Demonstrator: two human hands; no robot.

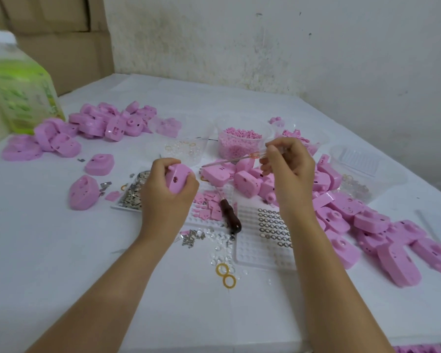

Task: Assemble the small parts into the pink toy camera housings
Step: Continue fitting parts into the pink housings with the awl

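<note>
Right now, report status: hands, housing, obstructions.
Left hand grips pink camera housing. Right hand pinches clear thin tool, tip apart from housing. Brown-handled screwdriver lies between the wrists.

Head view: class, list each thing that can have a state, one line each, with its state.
Left hand, gripping a pink housing.
Right hand, pinching a clear stick.
Screwdriver, lying flat, untouched.
Bead cup, upright, nearly full.
Green bottle, upright.

Open tabletop (49, 250) near left; housing heaps (367, 220) crowd right, tubs (239, 143) stand behind.
</note>
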